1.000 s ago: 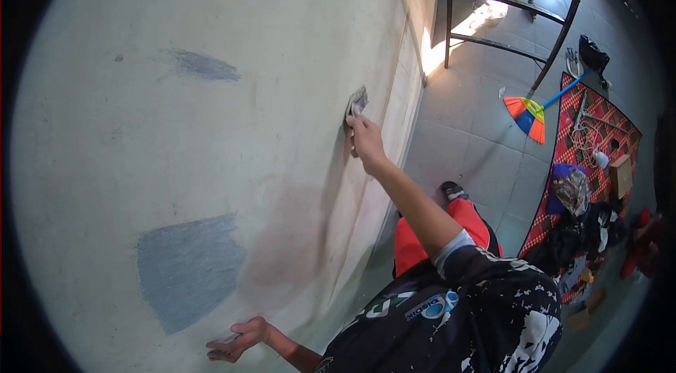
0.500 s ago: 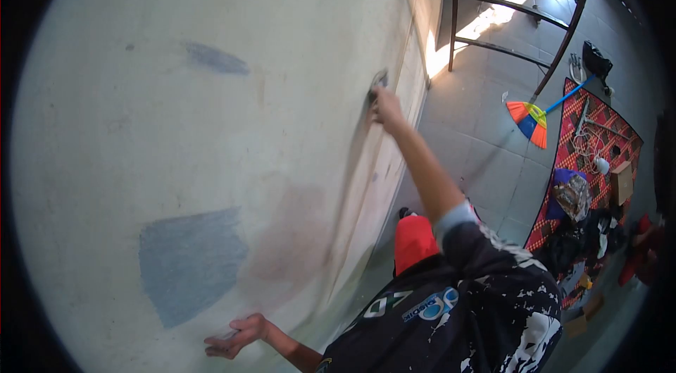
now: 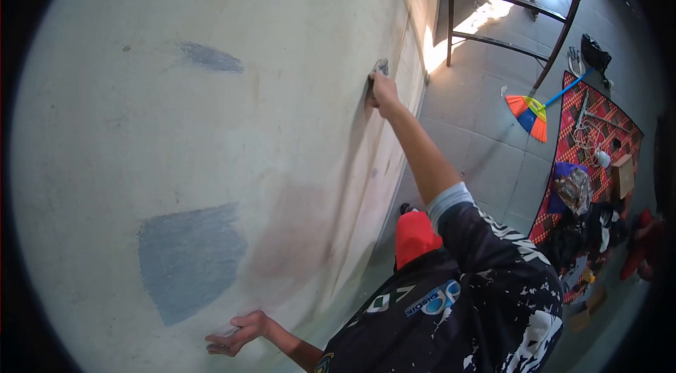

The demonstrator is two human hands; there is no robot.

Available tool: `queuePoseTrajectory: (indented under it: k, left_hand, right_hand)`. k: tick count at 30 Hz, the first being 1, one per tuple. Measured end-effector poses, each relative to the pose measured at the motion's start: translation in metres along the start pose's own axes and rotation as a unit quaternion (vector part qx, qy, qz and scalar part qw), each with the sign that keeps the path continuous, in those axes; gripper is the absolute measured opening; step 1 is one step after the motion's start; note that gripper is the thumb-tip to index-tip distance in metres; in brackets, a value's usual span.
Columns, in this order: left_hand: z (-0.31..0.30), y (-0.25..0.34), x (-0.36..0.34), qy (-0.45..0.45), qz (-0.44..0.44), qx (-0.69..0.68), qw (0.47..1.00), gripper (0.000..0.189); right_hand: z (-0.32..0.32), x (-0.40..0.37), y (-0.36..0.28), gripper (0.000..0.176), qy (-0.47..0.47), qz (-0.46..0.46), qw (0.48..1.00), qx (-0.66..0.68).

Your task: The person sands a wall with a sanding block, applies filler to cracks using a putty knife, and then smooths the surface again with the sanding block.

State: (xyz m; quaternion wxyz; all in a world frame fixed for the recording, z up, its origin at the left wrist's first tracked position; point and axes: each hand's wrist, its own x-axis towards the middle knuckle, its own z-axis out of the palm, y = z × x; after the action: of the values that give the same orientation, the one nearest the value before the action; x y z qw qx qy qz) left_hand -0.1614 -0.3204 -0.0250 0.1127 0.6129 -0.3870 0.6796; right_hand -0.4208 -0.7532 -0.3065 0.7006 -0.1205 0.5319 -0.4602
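Right hand point(image 3: 384, 90): grip closed on a small grey piece point(image 3: 381, 66), which appears to lie against the wall point(image 3: 296, 126). Exact material of piece: too small to tell. Position: far part of the wall, near its right edge; a narrow strip of wall lies between hand and floor point(image 3: 461, 116). Forearm extends from the near right; its shadow runs down the wall beside it.

Left hand point(image 3: 243, 333): near left, thumb and fingers bent, just below the large patch point(image 3: 191, 260). Something thin and pale shows at the fingers; whether it is held, cannot tell.

Room for moving: broad pale stretch of wall between right hand and small patch point(image 3: 211, 57), far left. Both patches grey, well apart from the right hand.

Surface: pale, faintly stained, with small dark marks; reddish shade between the large patch and the wall's right edge.

Room: grey tiled floor. Dark frame point(image 3: 508, 44) stands far right, bright sunlight across the tiles behind it. Broom point(image 3: 527, 116), orange and blue bristles, by the left edge of a red patterned mat point(image 3: 563, 140). On mat: box point(image 3: 622, 176), bags point(image 3: 574, 190), pale cord.
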Motion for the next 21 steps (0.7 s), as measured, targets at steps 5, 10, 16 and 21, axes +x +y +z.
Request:
queuePoseTrajectory:
  k: [5, 10, 16, 21]
  left_hand:
    - [0.002, 0.001, 0.000, 0.008, 0.013, -0.013, 1.000, 0.064]
    - [0.000, 0.002, 0.001, -0.005, -0.003, -0.006, 1.000, 0.064]
    - [-0.001, 0.003, 0.004, -0.004, 0.002, -0.009, 1.000, 0.065]
    - [-0.001, -0.001, 0.001, 0.000, 0.010, -0.004, 1.000, 0.064]
  right_hand:
    - [0.029, -0.109, 0.022, 0.039, -0.024, -0.101, 0.993, -0.058]
    - [0.006, -0.045, -0.025, 0.034, -0.019, -0.045, 0.999, 0.007]
    - [0.029, -0.087, 0.020, 0.033, -0.027, -0.155, 0.984, -0.080]
    - [0.010, -0.001, -0.019, 0.036, 0.022, -0.064, 0.997, -0.045]
